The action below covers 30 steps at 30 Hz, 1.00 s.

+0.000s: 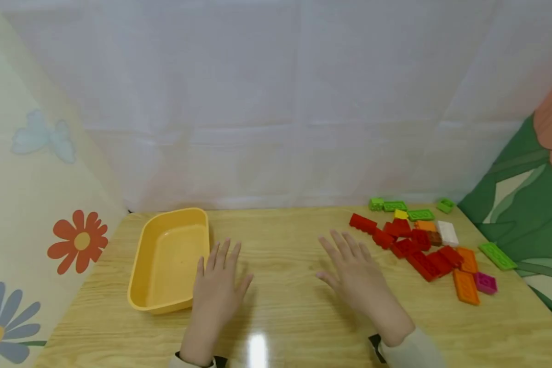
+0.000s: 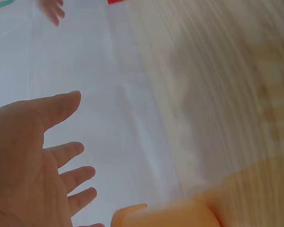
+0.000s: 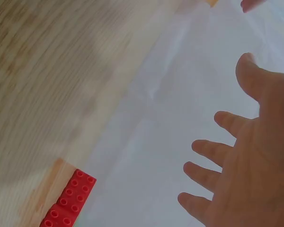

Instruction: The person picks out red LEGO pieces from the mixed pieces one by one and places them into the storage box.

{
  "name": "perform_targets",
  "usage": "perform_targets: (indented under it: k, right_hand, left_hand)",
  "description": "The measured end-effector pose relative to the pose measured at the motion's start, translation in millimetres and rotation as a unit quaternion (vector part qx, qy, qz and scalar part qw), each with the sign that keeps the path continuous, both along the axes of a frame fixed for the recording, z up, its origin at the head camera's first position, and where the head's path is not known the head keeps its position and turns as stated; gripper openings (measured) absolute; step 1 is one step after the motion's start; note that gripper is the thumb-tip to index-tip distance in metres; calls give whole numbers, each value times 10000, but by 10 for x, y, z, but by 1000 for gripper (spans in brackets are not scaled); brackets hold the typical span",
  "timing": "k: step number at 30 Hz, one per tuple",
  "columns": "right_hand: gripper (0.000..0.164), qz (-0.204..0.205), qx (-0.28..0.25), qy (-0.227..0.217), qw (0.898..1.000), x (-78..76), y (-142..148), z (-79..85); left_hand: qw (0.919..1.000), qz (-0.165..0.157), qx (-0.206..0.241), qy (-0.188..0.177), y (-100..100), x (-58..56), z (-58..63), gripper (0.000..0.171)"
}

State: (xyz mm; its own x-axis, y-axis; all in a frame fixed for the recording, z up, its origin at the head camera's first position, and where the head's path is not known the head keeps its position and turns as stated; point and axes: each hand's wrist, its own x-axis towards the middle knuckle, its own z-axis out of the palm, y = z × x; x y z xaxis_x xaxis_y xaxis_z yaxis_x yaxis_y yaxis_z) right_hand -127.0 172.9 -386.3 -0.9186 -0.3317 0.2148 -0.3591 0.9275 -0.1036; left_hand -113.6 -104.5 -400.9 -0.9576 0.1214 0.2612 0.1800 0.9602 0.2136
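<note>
My left hand (image 1: 216, 291), fingers spread and holding nothing, hovers beside the right wall of a yellow plastic bin (image 1: 170, 260). The bin has nothing in it. To the right, my right hand (image 1: 356, 278) is spread palm down over the table, also holding nothing. Past its fingertips lies a loose pile of red toy bricks (image 1: 423, 263). In the right wrist view, red studded bricks (image 3: 75, 191) show below the hand. A corner of the yellow bin (image 2: 170, 215) appears under my left hand in the left wrist view.
Around the red pile lie green bricks (image 1: 420, 214), orange bricks (image 1: 466, 287), a white brick (image 1: 447, 233) and a magenta brick (image 1: 485, 282). A white cloth (image 1: 276, 102) hangs behind the wooden table (image 1: 280, 327). Flower-printed panels (image 1: 64, 194) stand at both sides.
</note>
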Motion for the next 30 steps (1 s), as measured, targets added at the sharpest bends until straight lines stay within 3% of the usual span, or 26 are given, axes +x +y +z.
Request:
perform_targets:
  k: [6, 15, 24, 30]
  right_hand:
    - [72, 67, 146, 85, 9998, 58, -77, 37]
    - [71, 224, 139, 164, 9995, 126, -175, 9]
    - [70, 417, 82, 240, 9988, 223, -283, -12]
    - [70, 650, 234, -60, 9976, 285, -400, 8]
  left_hand:
    - [9998, 144, 109, 7, -147, -7, 39, 69]
    - [9981, 428, 364, -270, -428, -20, 93, 69]
    - [9947, 725, 588, -442, -700, 32, 160, 68]
    - [9902, 868, 849, -688, -946, 52, 226, 70]
